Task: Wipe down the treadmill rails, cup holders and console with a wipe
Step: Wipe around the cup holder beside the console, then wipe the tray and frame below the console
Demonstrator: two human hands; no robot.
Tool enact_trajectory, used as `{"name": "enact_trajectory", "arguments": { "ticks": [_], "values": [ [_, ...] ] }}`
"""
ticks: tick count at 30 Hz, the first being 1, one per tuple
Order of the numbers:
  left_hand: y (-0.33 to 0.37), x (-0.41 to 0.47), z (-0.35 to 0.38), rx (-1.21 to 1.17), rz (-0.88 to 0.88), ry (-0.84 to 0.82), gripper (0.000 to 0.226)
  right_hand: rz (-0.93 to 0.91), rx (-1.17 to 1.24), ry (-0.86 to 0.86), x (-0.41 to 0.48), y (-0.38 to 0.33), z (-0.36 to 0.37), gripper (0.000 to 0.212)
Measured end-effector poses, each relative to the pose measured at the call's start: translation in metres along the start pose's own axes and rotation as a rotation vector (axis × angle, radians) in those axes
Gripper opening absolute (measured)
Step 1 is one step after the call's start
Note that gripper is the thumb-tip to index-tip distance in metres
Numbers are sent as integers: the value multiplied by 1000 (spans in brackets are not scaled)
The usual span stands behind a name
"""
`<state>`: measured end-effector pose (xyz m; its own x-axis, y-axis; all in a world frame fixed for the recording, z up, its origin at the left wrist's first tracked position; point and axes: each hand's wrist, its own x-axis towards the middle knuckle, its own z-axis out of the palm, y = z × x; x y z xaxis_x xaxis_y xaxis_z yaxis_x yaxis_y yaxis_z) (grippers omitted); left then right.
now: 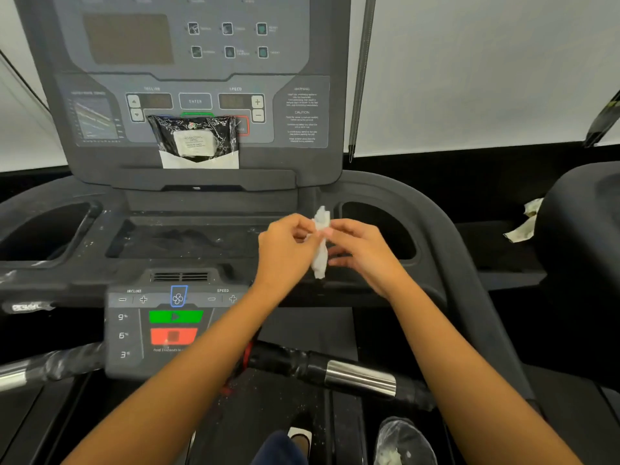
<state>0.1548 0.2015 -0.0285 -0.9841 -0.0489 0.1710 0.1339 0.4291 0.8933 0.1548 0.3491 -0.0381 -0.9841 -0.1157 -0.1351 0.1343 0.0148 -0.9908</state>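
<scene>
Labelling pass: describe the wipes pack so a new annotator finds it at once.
Start at the treadmill's upright console. At its bottom centre the wipes pack leans on the ledge, below the ENTER button. It is the only glossy black pouch with a white label; the held wipe is plain white.

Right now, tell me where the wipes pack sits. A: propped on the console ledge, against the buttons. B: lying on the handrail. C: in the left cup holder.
A: the wipes pack stands on the ledge of the console, leaning against its button panel.
</scene>
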Motion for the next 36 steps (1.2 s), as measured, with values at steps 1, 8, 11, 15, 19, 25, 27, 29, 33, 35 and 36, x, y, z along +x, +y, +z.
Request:
{"name": "enact_trajectory", "arguments": {
  "ticks": [1,8,11,15,19,25,27,29,33,35,36],
  "values": [
    [-1,4,-3,-37,-60,-17,1,30,35,-1,2,-2,4,22],
    [-10,31,-31,-297,-350,17,10,82,121,216,13,-11,0,8],
    [-22,43,-32,-107,-368,-47,8,81,-170,362,28,-5,11,11],
    [-36,55,-36,191,-397,-104,50,-70,-739,367,31,12,43,59],
    [-49,56,-42,287,-311,-85,32,-46,-1163,139,34,42,82,72],
    [-50,59,-41,339,-276,-130,20,31,-1185,44,112,23,55,64],
    [-50,58,-43,386,-257,-164,22,26,-1176,22,104,21,53,63],
    [-52,56,-47,451,-234,-190,25,7,-1169,68,69,26,62,65],
    [-55,49,-48,534,-203,-224,29,43,-1138,143,13,41,85,69],
    [-50,49,-44,567,-187,-242,30,54,-1147,176,34,40,85,69],
    [-46,49,-41,586,-178,-257,31,56,-1146,195,52,39,83,68]
  ]
}}
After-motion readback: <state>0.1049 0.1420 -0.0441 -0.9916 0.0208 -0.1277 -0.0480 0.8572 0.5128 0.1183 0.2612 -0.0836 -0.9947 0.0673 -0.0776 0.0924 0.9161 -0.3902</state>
